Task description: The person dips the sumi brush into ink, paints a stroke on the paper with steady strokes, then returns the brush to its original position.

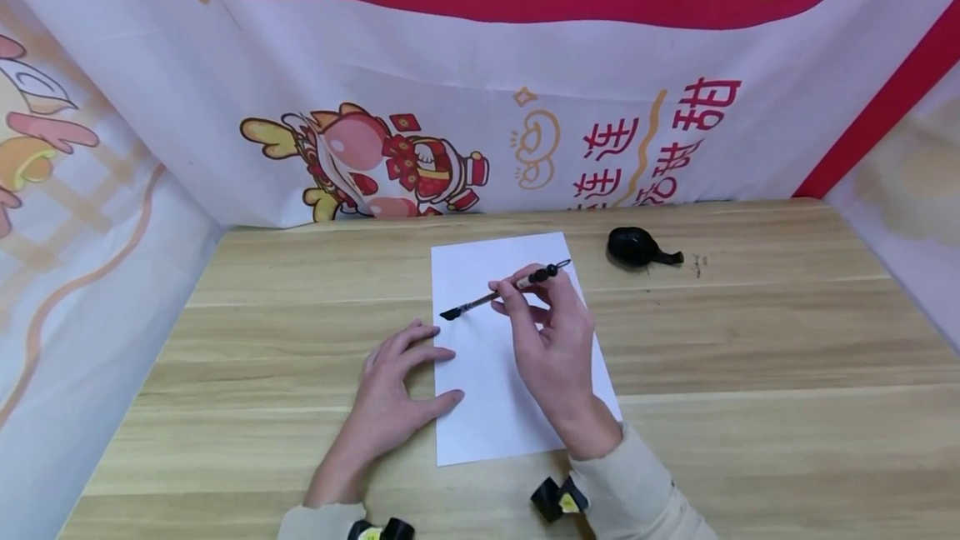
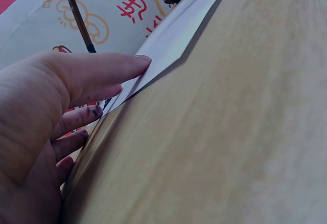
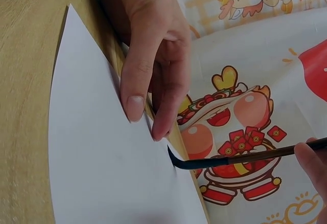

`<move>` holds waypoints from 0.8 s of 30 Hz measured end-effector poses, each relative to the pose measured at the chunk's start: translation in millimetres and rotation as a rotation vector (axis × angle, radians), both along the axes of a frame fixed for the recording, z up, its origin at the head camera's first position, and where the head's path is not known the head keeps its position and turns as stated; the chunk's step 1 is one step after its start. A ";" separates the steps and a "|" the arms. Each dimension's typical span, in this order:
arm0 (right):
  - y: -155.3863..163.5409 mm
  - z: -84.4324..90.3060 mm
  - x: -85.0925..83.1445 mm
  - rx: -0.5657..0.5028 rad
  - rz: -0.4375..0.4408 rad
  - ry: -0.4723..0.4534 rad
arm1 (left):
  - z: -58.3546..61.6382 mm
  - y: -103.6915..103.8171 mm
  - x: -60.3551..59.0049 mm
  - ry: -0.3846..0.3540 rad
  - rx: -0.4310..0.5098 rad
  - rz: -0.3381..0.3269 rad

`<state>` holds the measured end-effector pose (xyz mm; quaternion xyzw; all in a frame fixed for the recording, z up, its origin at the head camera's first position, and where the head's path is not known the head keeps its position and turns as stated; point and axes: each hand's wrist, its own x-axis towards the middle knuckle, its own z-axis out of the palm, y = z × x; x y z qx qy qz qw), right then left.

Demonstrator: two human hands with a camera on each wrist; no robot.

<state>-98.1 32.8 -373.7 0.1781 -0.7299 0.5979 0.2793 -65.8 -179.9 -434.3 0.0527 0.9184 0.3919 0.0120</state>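
A white sheet of paper (image 1: 487, 423) lies on the wooden table. My right hand (image 1: 555, 348) pinches the shaft of a writing brush (image 1: 480, 302), held over the sheet and slanting down to the left. Its black, inked bristles (image 3: 196, 163) bend to a point right at the paper's surface near the left edge, as the right wrist view shows. Fingers spread, my left hand (image 1: 393, 394) rests along the sheet's left edge, with thumb and fingertips on the paper. Dark ink stains show on some of its fingers (image 2: 76, 119) in the left wrist view. No brush marks show on the sheet.
Toward the back right of the table sits a black rounded dish-like thing (image 1: 633, 247) with a short handle, dark specks (image 1: 699, 265) beside it. A printed cloth (image 1: 525, 57) hangs behind the table. Black wrist cameras (image 1: 551, 500) are strapped at both sleeves.
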 end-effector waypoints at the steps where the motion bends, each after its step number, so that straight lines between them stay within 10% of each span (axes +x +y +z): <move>1: 0.0 -0.2 -0.2 0.005 -0.003 0.003 | 0.1 -0.1 0.0 -0.004 -0.002 0.001; 24: 0.5 -4.2 -3.2 -0.017 -0.019 0.038 | 0.3 -0.1 0.5 0.014 0.010 -0.008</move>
